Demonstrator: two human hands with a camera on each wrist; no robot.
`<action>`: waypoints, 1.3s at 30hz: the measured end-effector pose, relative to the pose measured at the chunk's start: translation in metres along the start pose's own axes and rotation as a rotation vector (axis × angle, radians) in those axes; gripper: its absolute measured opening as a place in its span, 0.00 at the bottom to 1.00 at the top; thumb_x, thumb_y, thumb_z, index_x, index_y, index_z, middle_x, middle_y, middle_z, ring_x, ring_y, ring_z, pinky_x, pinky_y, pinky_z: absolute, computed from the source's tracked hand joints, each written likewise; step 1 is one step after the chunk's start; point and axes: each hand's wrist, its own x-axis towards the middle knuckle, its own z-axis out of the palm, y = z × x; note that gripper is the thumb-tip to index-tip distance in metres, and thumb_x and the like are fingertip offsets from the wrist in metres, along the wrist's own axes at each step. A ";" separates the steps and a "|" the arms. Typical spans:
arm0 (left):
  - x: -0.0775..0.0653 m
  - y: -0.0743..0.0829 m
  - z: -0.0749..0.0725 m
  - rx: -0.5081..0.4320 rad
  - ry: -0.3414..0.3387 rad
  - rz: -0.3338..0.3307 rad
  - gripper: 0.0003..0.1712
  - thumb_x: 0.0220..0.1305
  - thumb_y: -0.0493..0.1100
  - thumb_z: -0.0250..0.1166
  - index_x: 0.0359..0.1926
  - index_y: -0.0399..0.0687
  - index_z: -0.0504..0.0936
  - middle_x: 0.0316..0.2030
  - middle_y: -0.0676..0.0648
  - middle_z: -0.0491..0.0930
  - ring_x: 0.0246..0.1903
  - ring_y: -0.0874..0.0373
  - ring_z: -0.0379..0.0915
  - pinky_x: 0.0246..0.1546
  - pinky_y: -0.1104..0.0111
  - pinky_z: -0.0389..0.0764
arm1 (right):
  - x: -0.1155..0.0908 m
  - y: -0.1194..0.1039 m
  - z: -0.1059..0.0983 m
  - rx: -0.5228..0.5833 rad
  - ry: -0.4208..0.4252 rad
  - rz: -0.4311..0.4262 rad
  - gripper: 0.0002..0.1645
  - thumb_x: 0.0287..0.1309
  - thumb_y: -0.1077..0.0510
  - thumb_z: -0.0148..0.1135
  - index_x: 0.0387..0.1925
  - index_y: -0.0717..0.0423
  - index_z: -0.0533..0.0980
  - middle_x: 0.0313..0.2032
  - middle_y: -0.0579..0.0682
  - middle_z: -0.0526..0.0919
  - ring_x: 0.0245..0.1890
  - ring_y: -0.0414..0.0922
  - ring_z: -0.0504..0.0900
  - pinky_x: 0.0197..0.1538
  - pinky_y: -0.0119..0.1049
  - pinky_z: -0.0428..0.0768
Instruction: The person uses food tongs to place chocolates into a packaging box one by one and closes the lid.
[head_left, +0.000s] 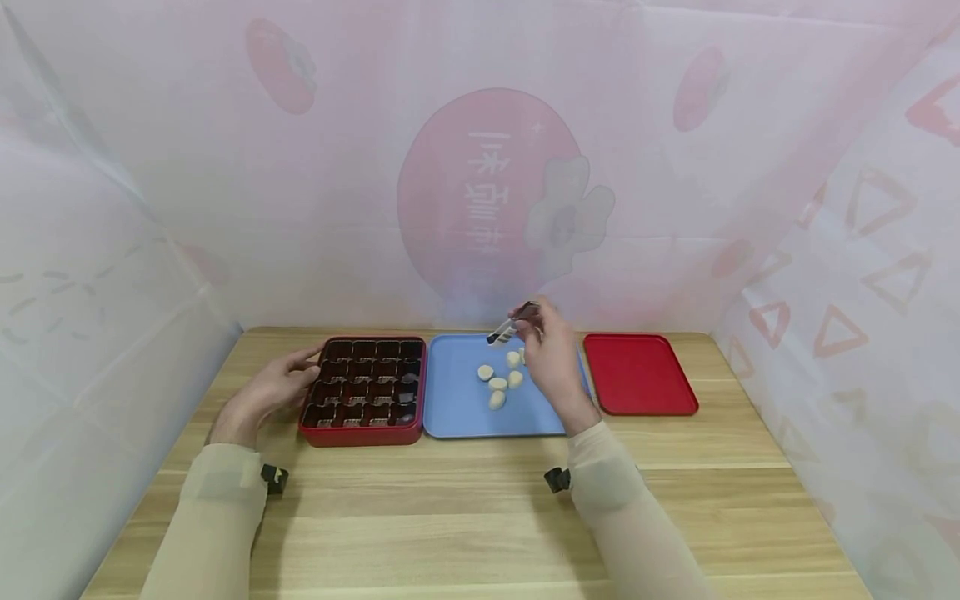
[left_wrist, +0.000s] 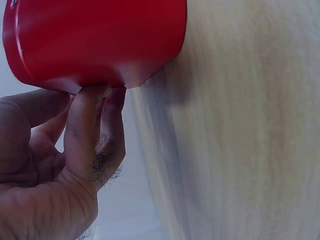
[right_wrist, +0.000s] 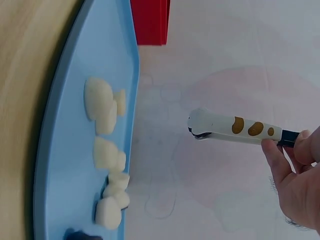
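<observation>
My right hand (head_left: 557,354) holds small tongs (head_left: 513,325) by their dark end, above the blue tray (head_left: 450,421). In the right wrist view the tongs (right_wrist: 240,127) are white with brown spots and have a paw-shaped tip; I see nothing held at that tip. Several cream-coloured rounded pieces (right_wrist: 105,152) lie on the tray, some touching each other. My left hand (head_left: 277,387) is at the left side of a red box (head_left: 360,437) with a dark brown divided insert. In the left wrist view its fingertips rest against the box wall (left_wrist: 100,45).
A flat red lid or tray (head_left: 641,375) lies right of the blue tray. The box and blue tray stand side by side on the wooden table (head_left: 420,517). Printed cloth (head_left: 337,208) hangs behind and at both sides. Greyish patches in the box's right compartments are unclear.
</observation>
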 end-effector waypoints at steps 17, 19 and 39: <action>0.000 -0.001 0.000 -0.003 -0.003 0.014 0.35 0.86 0.44 0.47 0.86 0.53 0.47 0.75 0.22 0.63 0.63 0.39 0.79 0.52 0.65 0.88 | -0.026 -0.046 0.046 -0.106 -0.170 -0.153 0.14 0.72 0.68 0.61 0.52 0.48 0.79 0.48 0.46 0.88 0.56 0.46 0.89 0.55 0.35 0.89; 0.001 -0.001 0.000 -0.008 -0.001 0.014 0.35 0.86 0.43 0.48 0.86 0.54 0.47 0.75 0.22 0.63 0.62 0.41 0.80 0.51 0.67 0.88 | -0.029 -0.051 0.050 -0.103 -0.187 -0.182 0.14 0.72 0.69 0.61 0.52 0.49 0.79 0.49 0.46 0.87 0.56 0.45 0.89 0.57 0.35 0.89; -0.001 -0.001 -0.001 -0.017 -0.021 -0.009 0.37 0.86 0.46 0.48 0.86 0.55 0.44 0.77 0.23 0.60 0.70 0.30 0.73 0.64 0.52 0.85 | -0.052 -0.071 0.091 -0.098 -0.349 -0.308 0.15 0.72 0.70 0.60 0.51 0.49 0.80 0.50 0.43 0.88 0.50 0.40 0.89 0.51 0.23 0.85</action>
